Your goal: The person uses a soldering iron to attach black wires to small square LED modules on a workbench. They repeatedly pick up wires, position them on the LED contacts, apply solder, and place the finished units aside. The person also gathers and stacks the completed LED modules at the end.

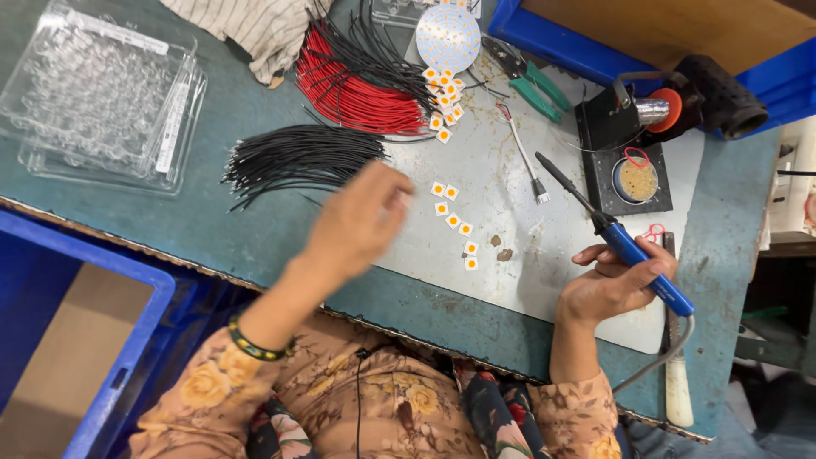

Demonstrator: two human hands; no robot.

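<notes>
We grip the blue soldering iron [625, 246] in our right hand [612, 285], beside the grey mat [501, 204]; our left hand [357, 223], blurred, grip unclear, hovers over its left edge near the black wires [297, 157]

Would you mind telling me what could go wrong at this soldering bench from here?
1. The right hand holds the soldering iron with its tip over the mat, while the blurred left hand moves nearby; a burn seems possible.
2. The black wires lie close to that hand and could be swept aside.
3. The small LED chips lie loose and might scatter.
</notes>
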